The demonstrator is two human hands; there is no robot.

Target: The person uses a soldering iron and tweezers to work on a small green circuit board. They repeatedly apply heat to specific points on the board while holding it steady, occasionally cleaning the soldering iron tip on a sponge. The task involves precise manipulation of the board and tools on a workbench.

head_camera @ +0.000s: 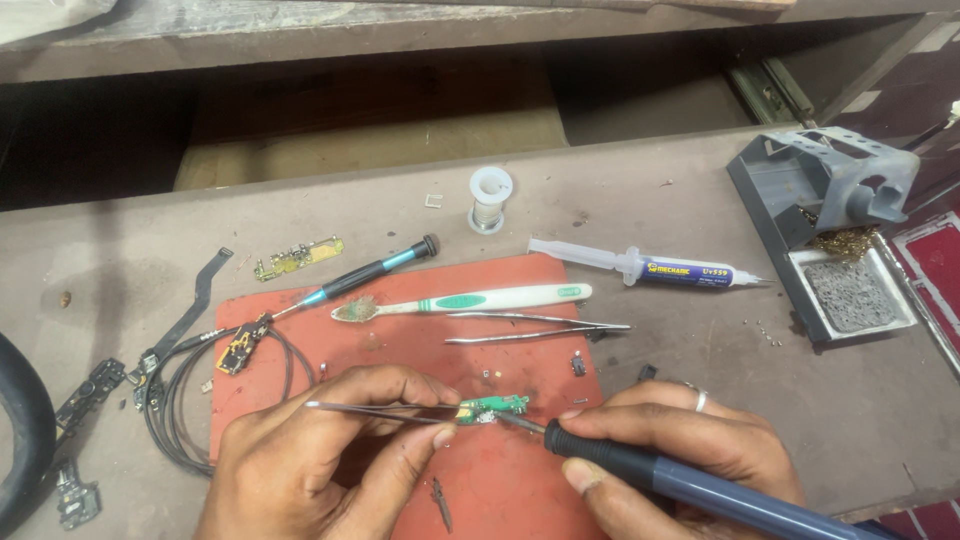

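My left hand (320, 450) grips thin metal tweezers (375, 409) that pinch a small green circuit board (495, 407) on a red work mat (500, 480). In my right hand (680, 440) is a soldering iron with a black grip and blue-grey handle (680, 480); its tip touches the board's lower right edge. A ring sits on one finger of my right hand.
On the mat lie a white-and-green toothbrush (460, 301), a second pair of tweezers (535, 328) and a blue-black screwdriver (365, 275). A syringe of paste (650, 267), a solder spool (490, 198), a grey iron stand with sponge (835, 225), black cables (185, 390) and small boards lie around.
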